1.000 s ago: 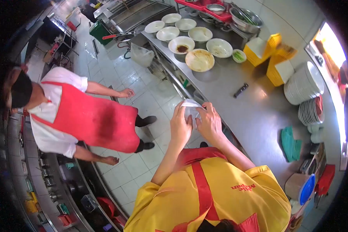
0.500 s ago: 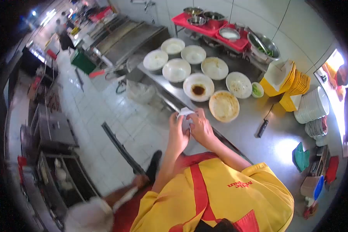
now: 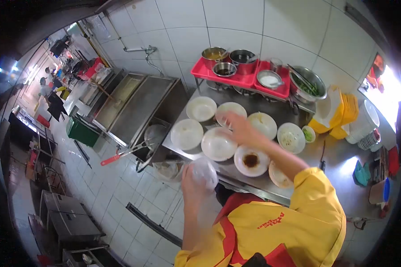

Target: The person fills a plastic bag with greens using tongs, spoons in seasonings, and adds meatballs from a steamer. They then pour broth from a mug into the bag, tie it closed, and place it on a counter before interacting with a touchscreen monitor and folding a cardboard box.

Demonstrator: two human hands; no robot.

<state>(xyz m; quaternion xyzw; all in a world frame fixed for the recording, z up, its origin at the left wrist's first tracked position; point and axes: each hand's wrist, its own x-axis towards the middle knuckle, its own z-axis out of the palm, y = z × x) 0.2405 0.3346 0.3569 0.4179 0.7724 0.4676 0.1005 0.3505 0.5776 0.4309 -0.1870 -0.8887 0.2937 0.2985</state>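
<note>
Closed around a translucent plastic bag (image 3: 205, 174), my left hand (image 3: 190, 183) is just off the counter's front edge. My right hand (image 3: 238, 127) reaches over the white bowls, nearest a back bowl (image 3: 231, 108) that it partly covers; motion smears its fingers. Below that hand stands another white bowl (image 3: 218, 146). Dark brown liquid lies in a bowl (image 3: 243, 167) closer to me. My right forearm partly hides a stained bowl (image 3: 278, 179). Other bowls include one at the left (image 3: 186, 135) and a speckled one (image 3: 291, 139). A small bowl (image 3: 308, 134) holds chopped greens.
Red trays (image 3: 227, 74) with metal pots sit on a raised shelf. Beside them is a steel bowl of greens (image 3: 308, 86). Yellow containers (image 3: 338, 111) and stacked white bowls (image 3: 365, 120) stand right. A knife (image 3: 322, 165) lies on the counter. A red-handled strainer (image 3: 120, 156) juts out left.
My hands were together on a whitish crumpled thing. Now they are apart: the left holds the opened-out bag, while the right has moved forward over the bowls. The view has tilted up.
</note>
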